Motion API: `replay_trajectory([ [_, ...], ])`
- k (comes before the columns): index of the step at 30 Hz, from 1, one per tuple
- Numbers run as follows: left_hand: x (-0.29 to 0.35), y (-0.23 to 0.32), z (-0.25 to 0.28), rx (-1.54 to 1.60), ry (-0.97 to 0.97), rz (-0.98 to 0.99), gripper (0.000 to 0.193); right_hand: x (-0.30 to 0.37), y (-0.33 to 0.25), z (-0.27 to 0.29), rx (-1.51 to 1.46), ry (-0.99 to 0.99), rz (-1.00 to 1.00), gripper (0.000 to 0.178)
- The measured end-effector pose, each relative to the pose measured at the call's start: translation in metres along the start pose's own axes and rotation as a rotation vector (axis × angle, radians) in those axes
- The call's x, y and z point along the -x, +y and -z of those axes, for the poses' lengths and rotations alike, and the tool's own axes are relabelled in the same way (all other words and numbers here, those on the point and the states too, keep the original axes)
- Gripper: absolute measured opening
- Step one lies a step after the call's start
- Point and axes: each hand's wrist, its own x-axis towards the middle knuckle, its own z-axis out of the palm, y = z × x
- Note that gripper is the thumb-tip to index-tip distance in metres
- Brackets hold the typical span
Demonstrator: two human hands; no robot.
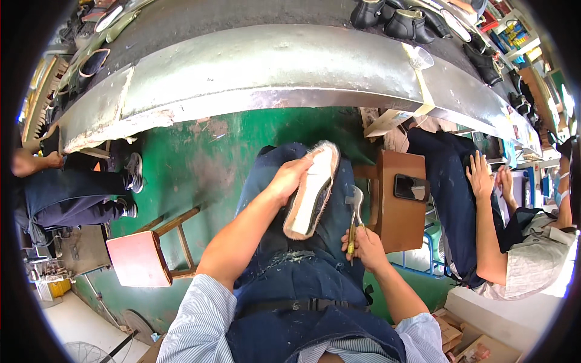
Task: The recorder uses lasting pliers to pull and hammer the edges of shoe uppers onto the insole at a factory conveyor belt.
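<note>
My left hand [293, 176] is closed round a shoe [316, 189] that lies sole-up across my thighs. A white insole shows on its underside, with a ragged, frayed-looking tan edge round it and a strip of dark upper at the side. To the right, my right hand [365, 247] grips a pair of lasting pincers [355, 209] by the yellowish handles. Their metal jaws point away from me, a little apart from the shoe. Pale scraps cling to my dark blue apron [290, 272].
A metal-edged conveyor bench [272, 63] crosses ahead, carrying black shoes [402, 24]. A brown stool [402, 212] with a phone [411, 187] stands at my right, a pink-topped stool [140, 259] at my left. Co-workers sit on both sides, one's hand [480, 174] near the right bench end.
</note>
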Motion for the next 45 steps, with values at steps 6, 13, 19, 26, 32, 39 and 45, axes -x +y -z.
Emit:
replay_trajectory([
  [6,0.098,0.014,0.014,0.695,-0.542,-0.113,0.108,-0.037,-0.027,-0.001,-0.702,-0.114,-0.113,0.054],
  [13,0.089,-0.068,0.018,-0.564,-0.240,-0.217,0.107,-0.104,-0.037,0.010,-0.364,0.091,0.137,0.033],
  [19,0.090,-0.088,0.011,-0.217,-0.109,-0.218,0.099,-0.078,-0.047,-0.004,-0.025,0.052,0.256,0.027],
  [26,0.082,-0.112,-0.002,-0.158,0.075,-0.204,0.097,0.013,-0.068,-0.014,1.049,-0.218,0.127,0.029],
  [32,0.075,-0.120,0.002,-0.725,0.165,-0.374,0.100,0.008,-0.058,-0.003,1.376,-0.083,0.703,0.044],
  [39,0.082,-0.096,-0.008,-1.153,0.058,-0.241,0.096,-0.012,-0.163,-0.052,1.573,-0.479,-0.211,0.036],
  [45,0.070,-0.123,0.002,-0.992,0.135,-0.263,0.094,-0.044,-0.141,-0.060,1.703,-0.590,-0.182,0.038],
])
